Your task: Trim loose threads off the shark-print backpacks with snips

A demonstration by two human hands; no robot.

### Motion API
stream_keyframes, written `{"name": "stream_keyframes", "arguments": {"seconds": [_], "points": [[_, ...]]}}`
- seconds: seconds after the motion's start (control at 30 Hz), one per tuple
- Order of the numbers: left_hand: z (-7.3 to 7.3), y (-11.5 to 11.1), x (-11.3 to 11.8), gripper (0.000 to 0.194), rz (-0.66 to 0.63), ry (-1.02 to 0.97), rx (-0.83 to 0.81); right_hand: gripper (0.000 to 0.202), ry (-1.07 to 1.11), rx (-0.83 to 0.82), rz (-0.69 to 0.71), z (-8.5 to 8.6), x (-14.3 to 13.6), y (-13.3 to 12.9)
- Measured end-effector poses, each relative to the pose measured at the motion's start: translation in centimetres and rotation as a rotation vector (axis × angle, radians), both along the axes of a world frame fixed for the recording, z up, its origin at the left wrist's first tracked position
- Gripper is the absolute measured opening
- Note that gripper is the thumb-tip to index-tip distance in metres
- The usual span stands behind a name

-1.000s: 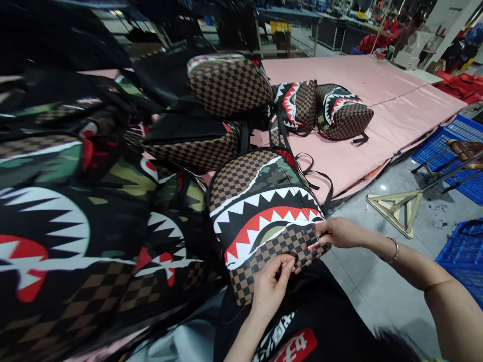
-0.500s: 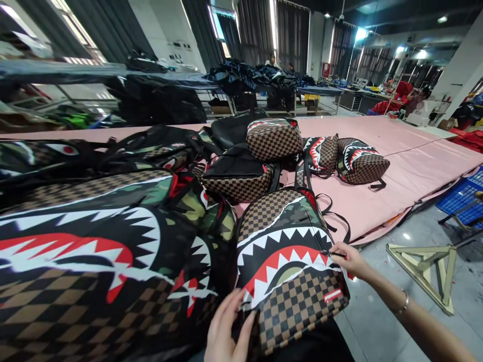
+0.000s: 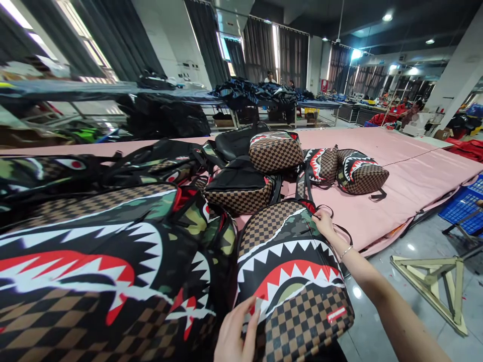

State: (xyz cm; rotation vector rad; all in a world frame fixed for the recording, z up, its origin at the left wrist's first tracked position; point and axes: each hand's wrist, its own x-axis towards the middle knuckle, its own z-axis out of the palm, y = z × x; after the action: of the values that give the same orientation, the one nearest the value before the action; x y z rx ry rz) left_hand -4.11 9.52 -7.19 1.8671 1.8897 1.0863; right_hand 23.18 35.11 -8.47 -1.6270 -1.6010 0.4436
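A backpack (image 3: 298, 311) with a brown-and-black checker and a red-and-white shark-mouth print leans at a tilt in front of me. My left hand (image 3: 237, 329) grips its lower left edge, with thumb and fingers bent on the fabric near a small pale bit. At the upper right edge of the same bag is my right hand (image 3: 323, 222), its fingers pinched together. A small dark thing shows at those fingertips, too small to name. A thin dark line runs down the bag's front just below them.
A larger-looking shark-print backpack (image 3: 83, 251) lies close on the left. More bags, including a checkered one (image 3: 275, 153) and another (image 3: 362, 171), lie on the pink-covered table (image 3: 411, 151). A triangular frame (image 3: 430, 286) and a blue crate (image 3: 462, 206) stand on the floor at right.
My right hand has moved up and left, from the bag's right side to its upper edge. A thin black object showed in it before. My left hand stays on the lower left edge.
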Motion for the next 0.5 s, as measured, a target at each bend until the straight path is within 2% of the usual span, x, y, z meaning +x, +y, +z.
{"name": "stream_keyframes", "arguments": {"seconds": [0.1,0.17,0.23,0.33,0.4,0.5], "points": [[1.5,5.8,1.0,0.028,-0.194,-0.028,-0.056,0.01,-0.022,0.006,-0.013,-0.2,0.3,0.2],[2.2,10.5,2.4,0.028,-0.268,0.013,-0.129,0.01,-0.046,-0.003,-0.017,-0.3,0.6,-0.2],[2.4,15.2,4.3,0.025,-0.296,0.131,-0.209,0.01,-0.077,-0.026,-0.015,-0.5,0.7,-0.6],[2.0,21.3,7.3,0.022,-0.278,0.195,-0.233,0.011,-0.132,-0.069,-0.005,-0.7,0.7,-0.9],[1.4,24.1,8.9,0.025,-0.242,0.232,-0.242,0.011,-0.168,-0.096,-0.002,-0.6,0.6,-0.9],[0.8,26.5,10.5,0.024,-0.197,0.309,-0.261,0.012,-0.217,-0.139,0.018,-0.3,0.3,-0.6]]}}
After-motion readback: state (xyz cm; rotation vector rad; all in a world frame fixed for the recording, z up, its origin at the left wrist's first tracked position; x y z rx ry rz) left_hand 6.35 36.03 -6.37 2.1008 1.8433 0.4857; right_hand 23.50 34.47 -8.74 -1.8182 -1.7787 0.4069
